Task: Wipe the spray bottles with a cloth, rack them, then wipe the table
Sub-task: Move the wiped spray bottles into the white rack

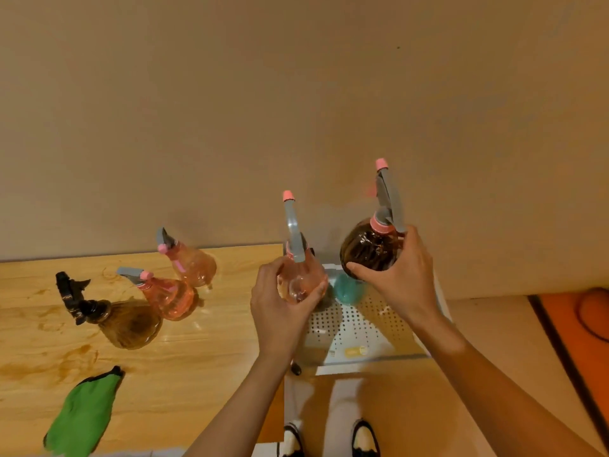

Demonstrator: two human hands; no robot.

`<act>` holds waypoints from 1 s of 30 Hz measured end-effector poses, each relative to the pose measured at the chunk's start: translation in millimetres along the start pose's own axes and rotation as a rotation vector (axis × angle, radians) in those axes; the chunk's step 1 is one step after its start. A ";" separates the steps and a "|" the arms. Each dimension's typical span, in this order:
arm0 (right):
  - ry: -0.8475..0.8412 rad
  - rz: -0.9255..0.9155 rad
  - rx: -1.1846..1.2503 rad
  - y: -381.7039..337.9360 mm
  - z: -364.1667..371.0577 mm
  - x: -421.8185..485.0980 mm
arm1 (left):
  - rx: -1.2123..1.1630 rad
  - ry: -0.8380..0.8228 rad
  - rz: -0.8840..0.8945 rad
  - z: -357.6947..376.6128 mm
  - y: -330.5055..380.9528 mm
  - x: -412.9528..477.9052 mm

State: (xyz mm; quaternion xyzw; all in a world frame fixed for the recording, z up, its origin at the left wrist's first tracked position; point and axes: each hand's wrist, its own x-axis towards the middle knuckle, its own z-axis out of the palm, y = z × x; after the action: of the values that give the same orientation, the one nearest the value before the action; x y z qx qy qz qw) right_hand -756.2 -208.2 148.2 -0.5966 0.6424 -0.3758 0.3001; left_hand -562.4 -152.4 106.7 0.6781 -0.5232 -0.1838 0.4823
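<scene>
My left hand (281,305) grips a clear pink spray bottle (298,275) by its round body, held above the gap between table and rack. My right hand (400,268) grips a dark brown spray bottle (370,245) with a pink collar, raised over the white perforated rack (356,328). A teal bottle (347,288) stands on the rack under it. Three more bottles stand on the wooden table (197,357): two pink ones (192,263) (169,296) and a brown one with a black sprayer (127,321). A green cloth (84,413) lies at the table's near left.
Brown stains (43,364) mark the table's left part. A beige wall rises just behind table and rack. My shoes (362,437) show on the floor below the rack. An orange object (590,311) lies at the right edge.
</scene>
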 end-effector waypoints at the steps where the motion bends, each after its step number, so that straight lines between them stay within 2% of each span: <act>1: 0.024 0.004 -0.006 8.4 -10.9 2.0 | 0.005 -0.021 0.017 12.6 8.1 -1.8; 6: 0.128 0.051 -0.036 60.5 -55.4 6.2 | -0.050 -0.127 0.008 70.9 36.9 -22.8; 13: 0.217 0.047 -0.179 152.4 -68.9 3.5 | -0.004 -0.247 -0.018 153.8 23.6 -51.6; 23: 0.108 0.211 -0.100 236.7 -39.3 1.3 | 0.046 -0.187 -0.163 232.5 -30.6 -72.3; 30: 0.055 0.178 -0.154 271.1 -13.8 18.3 | 0.179 -0.174 -0.168 260.3 -58.8 -75.7</act>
State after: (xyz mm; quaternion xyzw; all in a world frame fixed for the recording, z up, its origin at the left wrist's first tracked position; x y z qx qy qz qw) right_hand -916.4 -223.2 -71.3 -0.5480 0.7278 -0.3134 0.2679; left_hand -756.5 -206.2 -84.0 0.7414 -0.5185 -0.2343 0.3557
